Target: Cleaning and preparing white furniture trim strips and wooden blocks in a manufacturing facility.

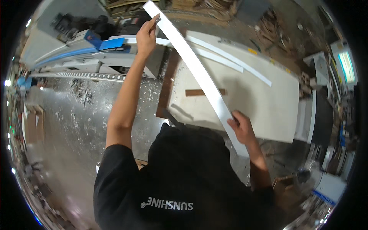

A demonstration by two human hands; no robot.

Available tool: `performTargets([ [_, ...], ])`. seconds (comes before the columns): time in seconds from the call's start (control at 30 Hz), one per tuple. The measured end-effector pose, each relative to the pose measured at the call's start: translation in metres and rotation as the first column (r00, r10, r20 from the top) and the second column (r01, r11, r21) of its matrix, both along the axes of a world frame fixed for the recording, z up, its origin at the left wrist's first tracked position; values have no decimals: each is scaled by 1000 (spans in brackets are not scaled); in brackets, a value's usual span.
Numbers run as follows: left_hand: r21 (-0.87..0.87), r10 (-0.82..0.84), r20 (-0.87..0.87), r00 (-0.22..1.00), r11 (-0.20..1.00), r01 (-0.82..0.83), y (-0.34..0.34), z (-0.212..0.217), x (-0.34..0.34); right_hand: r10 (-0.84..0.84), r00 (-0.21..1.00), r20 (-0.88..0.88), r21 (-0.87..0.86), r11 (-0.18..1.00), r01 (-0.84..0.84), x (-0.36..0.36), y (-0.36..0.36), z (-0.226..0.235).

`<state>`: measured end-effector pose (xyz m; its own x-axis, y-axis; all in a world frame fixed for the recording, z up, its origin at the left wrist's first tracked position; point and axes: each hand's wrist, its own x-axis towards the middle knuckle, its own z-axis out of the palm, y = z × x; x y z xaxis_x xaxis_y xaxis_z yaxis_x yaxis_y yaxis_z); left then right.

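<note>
A long, flat white strip (196, 71) slants across the view, raised above a pale worktable (276, 111). Near its far upper end, my left hand (146, 37) pinches the edge with the arm stretched forward. Closer to my body, my right hand (242, 127) grips the same strip by its right edge, not far from its lower end. Two narrower white strips, one (220, 62) shorter and the other (249, 69) beyond it, lie on the tabletop. Partly covered by the held strip is a small brown wooden piece (194, 92).
To the left stands a long machine (147, 65) with a blue guard (111, 43); another white strip (163, 41) extends from it toward the table. Pale chips litter the floor (82, 115). A lit screen (346, 67) is at the far right, and scrap wood (214, 9) lies at the back.
</note>
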<state>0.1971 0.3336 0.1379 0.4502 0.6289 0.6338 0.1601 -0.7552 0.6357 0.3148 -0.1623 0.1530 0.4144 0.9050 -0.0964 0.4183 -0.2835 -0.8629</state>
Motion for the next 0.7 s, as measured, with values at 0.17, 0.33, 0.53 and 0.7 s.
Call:
performTargets([
  [0.17,74,-212,-71,975,973,217,-127,-17,17,-72,993,-89,92,992,80,7,33,-6],
  [0.33,-11,-303,-139,943,952,304,-232,-32,15,-156,960,-234,161,967,196,15,59,-18],
  [0.53,-2,-312,-164,936,949,316,-269,-39,7,-177,948,-263,135,967,218,30,77,-31],
  [0.7,-18,-285,-184,941,958,287,-285,-46,-1,-138,903,-406,124,971,204,33,91,-33],
])
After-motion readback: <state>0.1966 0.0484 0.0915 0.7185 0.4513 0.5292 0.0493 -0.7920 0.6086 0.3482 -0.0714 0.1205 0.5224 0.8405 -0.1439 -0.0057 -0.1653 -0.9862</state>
